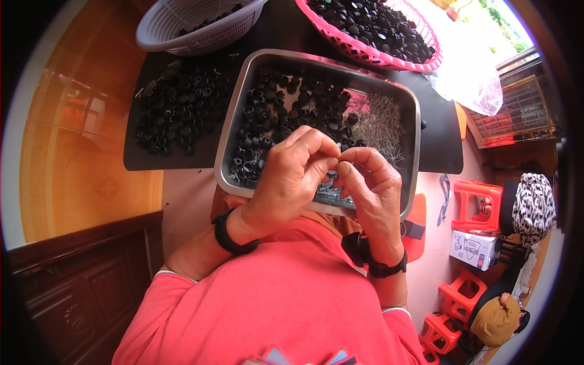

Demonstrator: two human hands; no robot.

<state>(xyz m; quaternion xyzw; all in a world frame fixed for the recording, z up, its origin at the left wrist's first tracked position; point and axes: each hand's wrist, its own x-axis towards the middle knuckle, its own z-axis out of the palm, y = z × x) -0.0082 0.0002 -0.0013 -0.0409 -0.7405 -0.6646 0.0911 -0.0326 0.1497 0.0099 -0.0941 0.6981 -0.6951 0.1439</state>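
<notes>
Above the near part of a metal tray, my left hand and my right hand meet, thumbs and forefingers pinched together. Whatever sits between the fingertips is too small and too covered to make out. Many small round black caps fill the left and middle of the tray, some showing hollow, ring-like undersides. Thin, clear or silvery pin-like pieces lie heaped on the tray's right side. More clear pieces show beneath my fingers near the front wall.
Loose black caps are spread on the dark table left of the tray. Behind stand a white basket and a pink basket holding black discs. Red stools and a white box are on the right.
</notes>
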